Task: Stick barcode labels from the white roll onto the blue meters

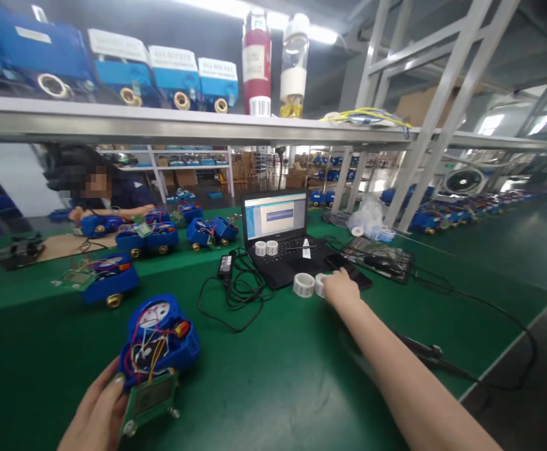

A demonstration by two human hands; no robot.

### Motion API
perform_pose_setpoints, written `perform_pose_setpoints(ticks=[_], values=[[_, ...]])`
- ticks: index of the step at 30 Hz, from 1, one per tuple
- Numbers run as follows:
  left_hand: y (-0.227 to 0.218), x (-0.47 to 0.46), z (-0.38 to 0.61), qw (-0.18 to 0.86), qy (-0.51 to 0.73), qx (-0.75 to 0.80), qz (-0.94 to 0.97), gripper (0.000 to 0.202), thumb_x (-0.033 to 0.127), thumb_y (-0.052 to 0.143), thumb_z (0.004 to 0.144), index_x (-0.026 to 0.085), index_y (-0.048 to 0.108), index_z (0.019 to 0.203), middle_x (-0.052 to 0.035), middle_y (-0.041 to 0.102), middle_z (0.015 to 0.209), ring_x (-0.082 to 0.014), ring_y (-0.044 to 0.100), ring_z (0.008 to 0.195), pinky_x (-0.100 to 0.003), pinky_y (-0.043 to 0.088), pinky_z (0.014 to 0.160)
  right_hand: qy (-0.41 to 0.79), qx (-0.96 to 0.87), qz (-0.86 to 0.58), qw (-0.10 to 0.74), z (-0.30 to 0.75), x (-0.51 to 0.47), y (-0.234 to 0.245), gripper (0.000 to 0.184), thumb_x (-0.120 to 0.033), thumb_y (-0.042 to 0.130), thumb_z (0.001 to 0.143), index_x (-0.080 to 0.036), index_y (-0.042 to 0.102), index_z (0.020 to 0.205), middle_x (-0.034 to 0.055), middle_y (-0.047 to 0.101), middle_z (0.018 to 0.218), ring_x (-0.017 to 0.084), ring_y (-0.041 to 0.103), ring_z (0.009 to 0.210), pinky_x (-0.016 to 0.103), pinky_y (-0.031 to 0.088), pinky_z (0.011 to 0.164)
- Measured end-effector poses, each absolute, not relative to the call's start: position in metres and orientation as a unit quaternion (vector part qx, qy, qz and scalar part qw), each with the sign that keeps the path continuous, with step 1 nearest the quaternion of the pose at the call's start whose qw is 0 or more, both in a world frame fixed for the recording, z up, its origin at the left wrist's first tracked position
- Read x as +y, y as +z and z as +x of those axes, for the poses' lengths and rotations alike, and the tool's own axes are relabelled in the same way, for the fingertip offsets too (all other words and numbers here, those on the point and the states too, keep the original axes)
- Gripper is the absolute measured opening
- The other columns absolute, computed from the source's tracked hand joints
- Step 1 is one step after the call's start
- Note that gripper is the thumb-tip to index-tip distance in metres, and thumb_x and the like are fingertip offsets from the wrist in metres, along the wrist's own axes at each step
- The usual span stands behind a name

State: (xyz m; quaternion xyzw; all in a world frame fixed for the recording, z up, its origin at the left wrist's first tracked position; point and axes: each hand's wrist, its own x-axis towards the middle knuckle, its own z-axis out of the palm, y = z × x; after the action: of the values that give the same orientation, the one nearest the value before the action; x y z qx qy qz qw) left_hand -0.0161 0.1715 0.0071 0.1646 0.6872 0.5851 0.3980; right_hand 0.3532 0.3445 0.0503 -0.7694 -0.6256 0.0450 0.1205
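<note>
My left hand [102, 401] grips an opened blue water meter [161, 351] at the lower left. Coloured wires spill from its housing, and a green circuit board [151, 401] hangs from them near my thumb. My right hand [342, 288] reaches out to the front edge of the black laptop [283, 250]. Its fingers are bent around the right side of a roll of white labels [320, 285], partly hiding it. A second label roll [304, 285] stands just left of it, and a dark phone [348, 269] lies behind the fingers.
More blue meters [109, 279] with loose wires sit at the left, where another person [114, 188] works. A black adapter [225, 266] and tangled cable lie left of the laptop. A mouse [386, 264] is at right. Overhead, a shelf [161, 125] carries meters and bottles.
</note>
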Motion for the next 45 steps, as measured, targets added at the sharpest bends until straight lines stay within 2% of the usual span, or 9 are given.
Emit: perform_pose_setpoints(ticks=[4,7,12,18,22,25,31,36,45], values=[[0.029,0.164,-0.001,0.404,0.586,0.674,0.199,0.063,0.049,0.051,0.08,0.023,0.037,0.136,-0.0097,0.06,0.113,-0.0278,0.059,0.103,-0.048,0.044,0.097,0.088,-0.712,-0.691,0.092,0.352,0.311,0.069,0.015,-0.006,0.057,0.077,-0.012,0.068,0.085,0.0173,0.059,0.117,0.03,0.054,0.11,0.043,0.041,0.094],[0.037,0.161,0.005,0.392,0.592,0.663,0.236,0.063,0.045,0.053,0.081,0.02,0.035,0.137,-0.0113,0.059,0.115,-0.0278,0.057,0.107,-0.047,0.041,0.1,0.171,-0.802,-0.563,0.105,0.34,0.279,0.087,0.019,-0.01,0.055,0.074,-0.019,0.069,0.085,0.0057,0.057,0.126,0.023,0.054,0.112,0.03,0.041,0.095],[0.025,0.162,-0.003,0.337,0.611,0.651,0.299,0.069,0.047,0.059,0.076,0.014,0.038,0.133,-0.016,0.056,0.117,-0.029,0.055,0.109,-0.049,0.041,0.098,0.446,-0.823,-0.296,0.191,0.301,0.24,0.099,0.021,-0.027,0.054,0.076,-0.016,0.067,0.089,0.0092,0.059,0.12,0.025,0.06,0.1,0.035,0.049,0.083],[0.048,0.114,0.004,0.165,0.644,0.627,0.407,0.043,0.038,0.059,0.079,0.019,0.048,0.116,-0.0115,0.049,0.125,-0.0244,0.049,0.115,-0.04,0.04,0.099,0.456,-0.866,-0.176,0.103,0.245,0.205,0.11,0.02,-0.021,0.053,0.08,-0.018,0.067,0.093,0.0069,0.061,0.114,0.021,0.059,0.098,0.028,0.049,0.078],[0.065,0.073,0.024,0.313,0.537,0.538,0.569,0.03,0.032,0.058,0.082,0.02,0.055,0.109,-0.0105,0.051,0.123,-0.0254,0.049,0.115,-0.039,0.041,0.098,0.429,-0.898,-0.093,0.036,0.211,0.184,0.115,0.023,-0.017,0.049,0.082,-0.017,0.066,0.098,0.0075,0.063,0.109,0.019,0.06,0.093,0.027,0.047,0.077],[0.052,0.053,0.028,0.389,0.574,0.518,0.5,0.04,0.038,0.062,0.08,0.022,0.048,0.114,-0.0109,0.05,0.121,-0.0262,0.048,0.116,-0.041,0.04,0.098,0.47,-0.877,-0.082,0.058,0.192,0.172,0.104,0.022,-0.021,0.05,0.084,-0.016,0.065,0.099,0.0092,0.062,0.11,0.021,0.06,0.095,0.031,0.048,0.08],[0.01,0.027,0.033,0.348,0.689,0.515,0.373,0.044,0.052,0.07,0.07,0.021,0.046,0.091,-0.0101,0.047,0.123,-0.0269,0.05,0.112,-0.04,0.041,0.095,0.602,-0.759,-0.152,0.197,0.166,0.149,0.055,0.018,-0.033,0.058,0.083,-0.017,0.066,0.089,0.0122,0.058,0.117,0.024,0.057,0.102,0.035,0.05,0.082],[0.011,0.025,0.043,0.271,0.678,0.581,0.361,0.028,0.034,0.067,0.075,0.018,0.061,0.097,-0.0106,0.044,0.127,-0.0252,0.05,0.112,-0.035,0.041,0.097,0.645,-0.69,-0.2,0.262,0.151,0.131,0.026,0.028,-0.035,0.07,0.075,-0.018,0.067,0.097,0.0107,0.063,0.106,0.024,0.061,0.093,0.034,0.052,0.078],[0.016,0.026,0.034,0.338,0.701,0.551,0.3,0.025,0.027,0.06,0.077,0.019,0.069,0.099,-0.0095,0.051,0.122,-0.0242,0.054,0.108,-0.028,0.049,0.087,0.593,-0.7,-0.218,0.333,0.164,0.129,0.015,0.018,-0.038,0.063,0.081,-0.022,0.071,0.081,0.0118,0.058,0.122,0.028,0.051,0.116,0.035,0.05,0.088]])
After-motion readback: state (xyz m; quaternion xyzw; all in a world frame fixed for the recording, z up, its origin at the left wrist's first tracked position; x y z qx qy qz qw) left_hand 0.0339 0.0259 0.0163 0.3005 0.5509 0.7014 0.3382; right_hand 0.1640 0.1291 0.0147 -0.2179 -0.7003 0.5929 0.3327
